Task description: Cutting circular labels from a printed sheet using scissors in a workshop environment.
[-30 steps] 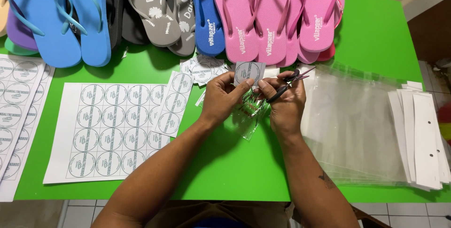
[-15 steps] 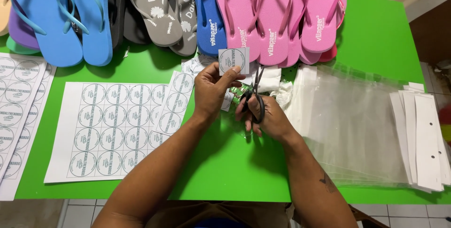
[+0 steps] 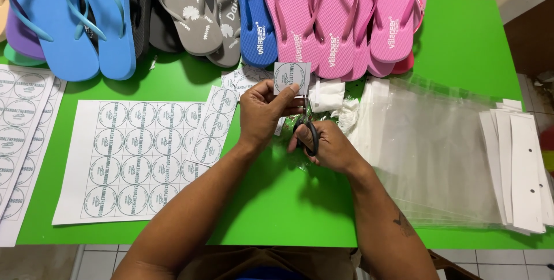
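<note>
scissors (image 3: pixel 307 130) with dark handles sit in your right hand (image 3: pixel 324 144), fingers curled through the loops and closed around them, blades pointing up toward the small square label (image 3: pixel 290 78) that your left hand (image 3: pixel 264 113) holds. your left thumb and fingertips pinch that label by its lower edge, so it stands upright just above your knuckles, in front of the toes of the pink flip-flops (image 3: pixel 340 17). the label is white with a round grey printed seal. whether the blades are touching the paper you cannot tell, since your left fingers cover the tips.

both hands hover over the middle of the green table (image 3: pixel 467 38). to your left lies a large white sheet of round labels (image 3: pixel 124 156), with a narrow cut strip of the same labels (image 3: pixel 210 124) lying tilted over its right edge, just beside your left wrist. more label sheets (image 3: pixel 20 130) lie at the far left edge of the table. a few loose cut labels (image 3: pixel 245 78) rest behind your left hand.

to your right, a stack of clear plastic bags (image 3: pixel 433 153) spreads flat across the table, and white card headers (image 3: pixel 522 167) with small punched holes are piled on its far side. a folded white piece (image 3: pixel 328 94) lies between the bags and your left hand.

along the back edge stand rows of flip-flops: light blue ones (image 3: pixel 69 26), grey ones (image 3: pixel 190 9), a dark blue one (image 3: pixel 257 20), and the pink ones.
</note>
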